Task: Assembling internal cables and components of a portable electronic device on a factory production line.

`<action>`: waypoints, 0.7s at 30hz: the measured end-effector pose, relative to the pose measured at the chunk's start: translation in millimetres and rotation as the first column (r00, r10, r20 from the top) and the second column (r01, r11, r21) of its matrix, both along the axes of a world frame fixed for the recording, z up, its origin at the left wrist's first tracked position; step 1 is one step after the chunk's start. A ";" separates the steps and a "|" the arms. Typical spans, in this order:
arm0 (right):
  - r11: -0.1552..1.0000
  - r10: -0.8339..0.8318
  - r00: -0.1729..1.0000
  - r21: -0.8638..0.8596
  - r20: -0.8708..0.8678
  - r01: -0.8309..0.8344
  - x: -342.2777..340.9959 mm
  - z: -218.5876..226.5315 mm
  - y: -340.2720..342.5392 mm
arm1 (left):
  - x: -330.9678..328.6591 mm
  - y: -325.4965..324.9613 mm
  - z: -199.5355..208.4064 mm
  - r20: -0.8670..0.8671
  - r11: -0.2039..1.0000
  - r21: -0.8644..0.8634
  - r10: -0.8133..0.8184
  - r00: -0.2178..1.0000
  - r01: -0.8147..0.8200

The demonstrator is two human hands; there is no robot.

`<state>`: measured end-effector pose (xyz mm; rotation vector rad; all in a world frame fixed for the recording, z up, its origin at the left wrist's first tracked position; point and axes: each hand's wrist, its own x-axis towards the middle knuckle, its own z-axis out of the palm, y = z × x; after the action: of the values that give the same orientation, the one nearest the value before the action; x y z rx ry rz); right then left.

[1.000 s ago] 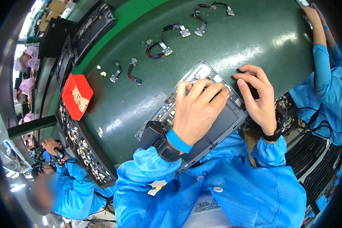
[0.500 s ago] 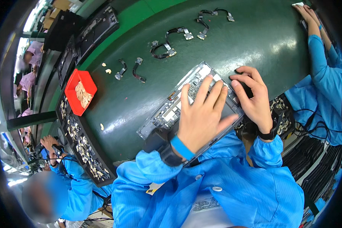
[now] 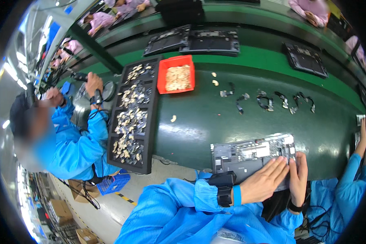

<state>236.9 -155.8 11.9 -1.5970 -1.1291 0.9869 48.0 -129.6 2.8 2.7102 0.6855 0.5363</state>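
Head-worn fisheye view
It faces down across the left hand [image 3: 261, 184], right hand [image 3: 299, 181] and green bench [image 3: 191, 122], from close above.

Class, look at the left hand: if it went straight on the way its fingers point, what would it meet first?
The left hand would probably meet the right hand first, near the right end of the laptop; any gap in depth between them is hard to judge.

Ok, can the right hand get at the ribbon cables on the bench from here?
Probably yes, with a forward stretch: the right hand is at the right edge of the laptop base, and nothing seems to block its way to the ribbon cables.
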 end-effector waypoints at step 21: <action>0.905 -0.349 0.887 0.138 -0.303 0.403 67.2 -48.8 2.6 | -132.9 146.0 169.2 -0.011 0.978 -0.161 0.131 0.991 -0.131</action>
<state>304.1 -153.2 -36.9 -1.3991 -0.6679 0.7759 -84.9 16.4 172.0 2.5272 0.8725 0.4884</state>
